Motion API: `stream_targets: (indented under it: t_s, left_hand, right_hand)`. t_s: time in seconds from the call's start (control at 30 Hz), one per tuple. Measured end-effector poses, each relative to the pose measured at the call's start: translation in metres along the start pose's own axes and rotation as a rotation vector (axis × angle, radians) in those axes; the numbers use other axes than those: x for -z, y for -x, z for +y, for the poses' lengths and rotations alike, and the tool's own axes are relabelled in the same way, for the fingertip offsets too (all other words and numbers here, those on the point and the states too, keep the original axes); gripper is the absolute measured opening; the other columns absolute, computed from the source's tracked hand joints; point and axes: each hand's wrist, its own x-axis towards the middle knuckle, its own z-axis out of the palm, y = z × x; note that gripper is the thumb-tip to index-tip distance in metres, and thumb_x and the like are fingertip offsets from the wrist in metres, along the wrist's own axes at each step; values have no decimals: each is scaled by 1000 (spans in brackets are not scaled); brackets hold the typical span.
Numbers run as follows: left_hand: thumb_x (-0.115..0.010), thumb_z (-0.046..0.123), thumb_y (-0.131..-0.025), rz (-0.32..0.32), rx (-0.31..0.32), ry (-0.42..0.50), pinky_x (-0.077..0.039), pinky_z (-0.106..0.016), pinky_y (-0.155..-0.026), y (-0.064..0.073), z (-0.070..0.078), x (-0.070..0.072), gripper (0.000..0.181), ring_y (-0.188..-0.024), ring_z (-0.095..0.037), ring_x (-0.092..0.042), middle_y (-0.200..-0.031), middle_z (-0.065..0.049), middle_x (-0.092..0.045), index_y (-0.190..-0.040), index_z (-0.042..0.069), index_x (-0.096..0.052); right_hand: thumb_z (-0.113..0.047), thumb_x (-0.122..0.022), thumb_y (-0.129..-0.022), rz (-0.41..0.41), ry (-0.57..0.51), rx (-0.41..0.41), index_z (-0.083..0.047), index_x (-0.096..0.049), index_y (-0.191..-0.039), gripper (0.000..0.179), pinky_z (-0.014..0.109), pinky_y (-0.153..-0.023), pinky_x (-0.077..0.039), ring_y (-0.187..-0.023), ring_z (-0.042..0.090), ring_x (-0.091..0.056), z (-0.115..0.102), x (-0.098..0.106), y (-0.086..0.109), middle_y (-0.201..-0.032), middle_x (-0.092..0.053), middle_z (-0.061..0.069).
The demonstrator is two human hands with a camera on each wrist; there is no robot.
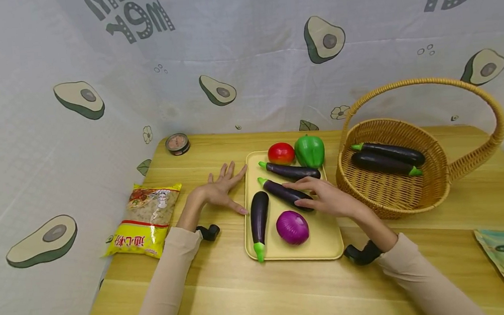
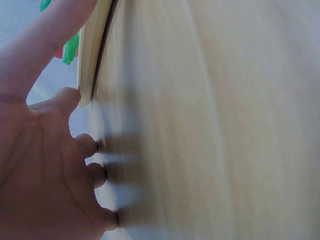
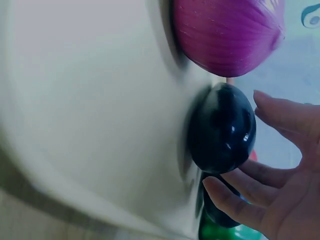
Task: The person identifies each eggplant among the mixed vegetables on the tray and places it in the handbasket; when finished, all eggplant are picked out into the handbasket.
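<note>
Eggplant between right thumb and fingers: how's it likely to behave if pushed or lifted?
The eggplant may roll sideways, given its rounded cross-section. Glossy highlights suggest it could be slippery. It's probably fairly stiff: its smooth outline shows no dents.

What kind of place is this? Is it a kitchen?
Probably a spot set up for play or practice, not a real kitchen: a wooden table stands before an avocado-print cloth, and the shiny onion on the tray looks like a toy.

The spread left hand (image 1: 219, 190) is at the pale yellow rectangular tray's (image 1: 322, 236) nine-o'clock edge; the right hand (image 1: 324, 197) hovers at a glossy dark-purple eggplant's (image 1: 279, 190) four-o'clock end.
</note>
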Motion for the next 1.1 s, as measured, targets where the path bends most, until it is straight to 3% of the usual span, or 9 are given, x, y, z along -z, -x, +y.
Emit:
stream_targets:
  t_s: [0.2,0.4,1.1]
  left_hand:
    - [-85,50,-83,-1,2,0,20,-69,-121,0,0,-1,129,-155,-33,35,-169,-15,32,-166,29,12]
    - [-85,50,-83,-1,0,2,20,-68,-121,-1,0,-1,130,-155,-33,35,-169,-15,32,-166,28,12]
    - [-84,51,-83,1,1,-3,19,-69,-121,0,-1,0,129,-156,-34,34,-169,-15,31,-166,28,12]
  right_hand:
    - [-10,-71,-97,45,19,14,-5,-62,-143,47,43,-86,-52,-112,35,-62,2,-6,-4,-125,-68,23]
    - [-10,-70,-98,24,13,-5,-6,-64,-141,45,28,-74,-44,-93,23,-57,3,-8,-5,-106,-70,13]
    - [-9,-70,-98,9,17,-20,-5,-64,-141,44,27,-72,-41,-87,19,-52,0,-7,-7,-101,-69,12]
